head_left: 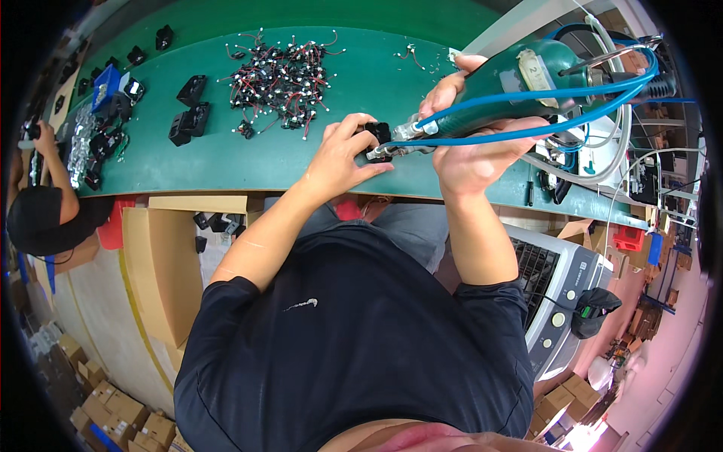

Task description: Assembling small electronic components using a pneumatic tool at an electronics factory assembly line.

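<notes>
My left hand [339,157] pinches a small black plastic part [379,134] at the near edge of the green bench. In my right hand [478,162] is a large green powered screwdriver [482,87], lying slanted with blue hoses looped along it. Its metal nose [407,134] meets the black part beside my left fingertips; the tip itself cannot be made out. Beyond my left hand lies a heap of small black parts with red and black wires [282,83]. Black housings [192,120] stand left of that heap.
A blue bin [107,87] and clear bags [80,143] lie at the bench's left end, near a co-worker [45,211]. Cables and a black pen [529,193] are at right. Below stand an open cardboard box [162,271] and a grey machine [561,301].
</notes>
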